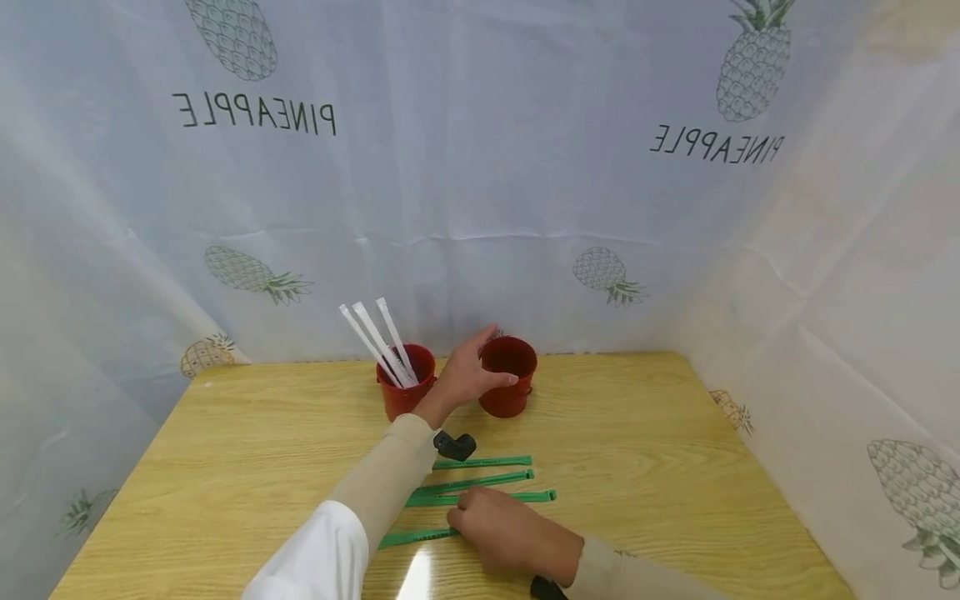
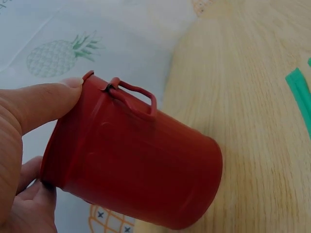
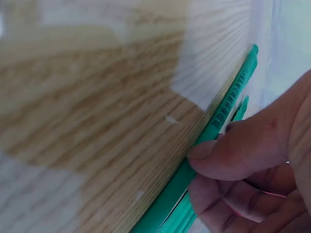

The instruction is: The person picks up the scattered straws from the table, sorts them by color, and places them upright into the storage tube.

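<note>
My left hand [image 1: 474, 371] reaches to the back of the table and grips a small red bucket [image 1: 507, 402] by its rim. In the left wrist view, the thumb is on the near side of the rim and the fingers are across from it; the bucket's wire handle [image 2: 141, 99] hangs at its side. My right hand [image 1: 506, 529] is low at the front of the table. Thumb and forefinger pinch a flat green stick packet [image 3: 231, 99] with dark print along it. More green stick packets [image 1: 495, 461] lie just beyond that hand.
A second red bucket [image 1: 397, 402] stands left of my left forearm, with three white stick packets [image 1: 375, 333] leaning in it. A pineapple-print curtain [image 1: 480, 167] hangs behind the wooden table [image 1: 262, 450]. Light glares off the table's front.
</note>
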A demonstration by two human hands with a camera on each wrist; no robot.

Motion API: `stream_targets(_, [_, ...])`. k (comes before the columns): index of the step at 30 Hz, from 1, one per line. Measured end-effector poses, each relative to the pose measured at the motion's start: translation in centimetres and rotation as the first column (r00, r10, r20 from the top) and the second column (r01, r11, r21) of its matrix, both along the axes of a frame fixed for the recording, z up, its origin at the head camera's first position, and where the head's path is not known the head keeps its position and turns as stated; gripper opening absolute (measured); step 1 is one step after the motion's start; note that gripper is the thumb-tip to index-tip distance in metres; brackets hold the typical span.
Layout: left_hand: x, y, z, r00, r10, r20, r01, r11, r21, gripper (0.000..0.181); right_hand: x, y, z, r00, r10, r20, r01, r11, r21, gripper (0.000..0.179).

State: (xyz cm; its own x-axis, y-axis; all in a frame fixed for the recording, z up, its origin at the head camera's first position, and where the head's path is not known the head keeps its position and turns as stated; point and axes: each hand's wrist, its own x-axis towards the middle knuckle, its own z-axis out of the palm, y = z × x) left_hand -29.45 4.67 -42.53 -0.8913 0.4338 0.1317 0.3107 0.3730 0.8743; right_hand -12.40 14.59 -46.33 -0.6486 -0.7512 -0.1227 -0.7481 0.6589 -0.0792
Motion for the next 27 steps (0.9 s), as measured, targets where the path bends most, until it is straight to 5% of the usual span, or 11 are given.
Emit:
stream_targets(10, [-0.3,-0.3,0.5,1.0,-0.006,0.001,0.006,0.999,-0.036,0.102,1.5,1.0,0.4,0.999,-0.038,0.037,0.036,0.998,0.056,0.023])
stream_targets(16, [-0.6,-0.2,0.5,0.999,-0.042,0.001,0.042,0.999,-0.025,0.102,1.4,4.2,1.9,0.975,-0.103,0.197,0.134,0.98,-0.148,0.035])
stream_targets(20, [-0.6,-0.2,0.5,0.998,-0.056,-0.002,0.056,0.998,-0.024,0.101,0.7,7.1,3.8,0.952,-0.078,0.297,0.197,0.897,-0.396,0.038])
stream_targets(27, [-0.7,-0.3,0.5,0.998,-0.064,-0.026,0.063,0.998,-0.032,0.097,-1.0,10.2,7.4,0.928,-0.054,0.367,0.31,0.657,-0.687,0.028])
